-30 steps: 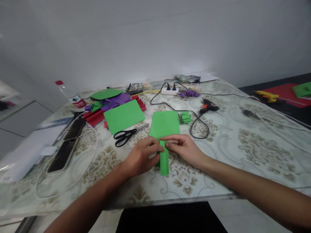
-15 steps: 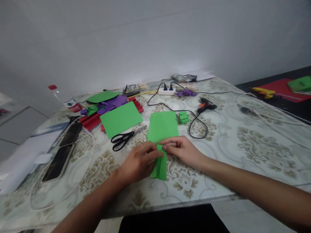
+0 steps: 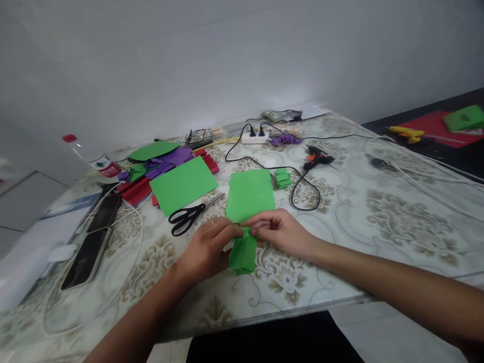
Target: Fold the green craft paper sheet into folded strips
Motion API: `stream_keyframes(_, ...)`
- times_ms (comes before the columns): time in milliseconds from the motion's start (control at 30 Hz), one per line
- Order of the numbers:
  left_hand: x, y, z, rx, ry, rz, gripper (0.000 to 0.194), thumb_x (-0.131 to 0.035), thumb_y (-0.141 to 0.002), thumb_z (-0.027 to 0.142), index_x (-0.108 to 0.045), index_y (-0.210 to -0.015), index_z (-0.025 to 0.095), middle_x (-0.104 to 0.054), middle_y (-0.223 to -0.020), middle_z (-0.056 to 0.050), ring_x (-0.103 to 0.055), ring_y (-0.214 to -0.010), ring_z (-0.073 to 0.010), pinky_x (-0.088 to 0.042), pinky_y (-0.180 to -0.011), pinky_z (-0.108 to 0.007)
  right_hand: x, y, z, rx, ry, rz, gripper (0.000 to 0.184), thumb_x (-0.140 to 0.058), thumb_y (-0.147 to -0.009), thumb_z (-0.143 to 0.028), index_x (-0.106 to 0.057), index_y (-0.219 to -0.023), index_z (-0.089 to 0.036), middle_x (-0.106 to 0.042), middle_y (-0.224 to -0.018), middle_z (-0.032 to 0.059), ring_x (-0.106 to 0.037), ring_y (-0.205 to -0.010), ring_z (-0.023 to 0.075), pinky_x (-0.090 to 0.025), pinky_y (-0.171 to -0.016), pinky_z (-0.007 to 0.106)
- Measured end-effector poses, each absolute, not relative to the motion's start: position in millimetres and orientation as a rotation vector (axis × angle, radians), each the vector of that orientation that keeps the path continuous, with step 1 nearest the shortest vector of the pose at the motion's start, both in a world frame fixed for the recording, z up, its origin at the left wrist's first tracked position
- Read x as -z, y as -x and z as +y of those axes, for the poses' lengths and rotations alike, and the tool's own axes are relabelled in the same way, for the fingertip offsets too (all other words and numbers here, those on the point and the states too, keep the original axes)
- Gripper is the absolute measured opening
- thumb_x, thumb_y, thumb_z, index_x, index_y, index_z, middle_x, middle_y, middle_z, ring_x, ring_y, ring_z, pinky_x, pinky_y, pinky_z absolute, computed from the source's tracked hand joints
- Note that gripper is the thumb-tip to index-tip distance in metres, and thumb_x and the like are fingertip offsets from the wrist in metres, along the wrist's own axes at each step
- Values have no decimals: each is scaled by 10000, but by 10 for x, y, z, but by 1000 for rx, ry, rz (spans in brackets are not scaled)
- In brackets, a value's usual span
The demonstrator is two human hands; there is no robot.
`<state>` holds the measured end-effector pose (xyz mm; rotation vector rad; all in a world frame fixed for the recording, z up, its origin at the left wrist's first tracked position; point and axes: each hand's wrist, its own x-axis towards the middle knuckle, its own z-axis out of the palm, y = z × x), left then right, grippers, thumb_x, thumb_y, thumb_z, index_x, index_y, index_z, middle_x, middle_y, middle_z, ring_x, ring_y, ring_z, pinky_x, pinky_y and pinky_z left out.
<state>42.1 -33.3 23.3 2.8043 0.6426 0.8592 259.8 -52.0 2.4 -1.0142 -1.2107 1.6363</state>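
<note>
A small folded piece of green paper [image 3: 243,254] lies on the patterned table [image 3: 378,227] near its front edge. My left hand [image 3: 206,247] and my right hand [image 3: 278,232] both pinch its top edge, fingertips almost meeting. Just behind my fingers lies a larger green sheet [image 3: 249,194]. Black scissors [image 3: 187,217] rest to the left of my left hand.
Another green sheet [image 3: 181,184] lies over red and purple paper scraps [image 3: 166,161] at the back left. A black glue gun [image 3: 316,157] with its looped cable, a white power strip [image 3: 254,137], a small green folded stack [image 3: 282,178], phones [image 3: 93,237] and a bottle [image 3: 88,156] are spread around.
The folded green piece looked like a narrow strip a second ago; it now looks wider and shorter between my fingers. My head has shifted, so everything sits slightly further left.
</note>
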Motion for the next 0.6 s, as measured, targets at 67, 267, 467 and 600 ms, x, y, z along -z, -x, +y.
stream_keyframes(67, -249, -417, -336, -857, -2804, 633, 134, -591, -891, 136, -584, -1011, 193, -673, -887, -67, -637, -800, -199, -500, -706, -302, -14, -2595, -520, -1645, 989, -1215, 261, -815, -725, -299, -784, -934, -145, -716, -715, 16, -639, -647, 132, -537, -641, 265)
stream_keyframes(267, -221, -408, -347, -893, -2793, 611, 207, -533, -878, 55, -582, -1019, 198, -671, -861, -53, -625, -783, -184, -497, -702, -291, 9, -2589, -528, -1642, 922, -1237, 299, -826, -726, -322, -765, -970, -161, -714, -766, 21, -644, -666, 142, -541, -641, 274)
stream_keyframes(467, -132, -406, -353, -947, -2686, 709, 256, -560, -846, 39, -566, -1049, 194, -651, -842, -23, -613, -764, -157, -494, -689, -263, -6, -2592, -546, -1500, 988, -1366, 178, -765, -766, -312, -737, -850, -158, -617, -621, -16, -532, -566, 110, -415, -550, 239)
stream_keyframes(600, -110, -424, -352, -973, -2612, 703, 202, -574, -877, 57, -584, -1023, 196, -651, -849, -20, -621, -757, -143, -504, -682, -249, -20, -2591, -546, -1479, 967, -1375, 170, -761, -757, -308, -709, -821, -160, -574, -596, -31, -487, -548, 102, -362, -534, 237)
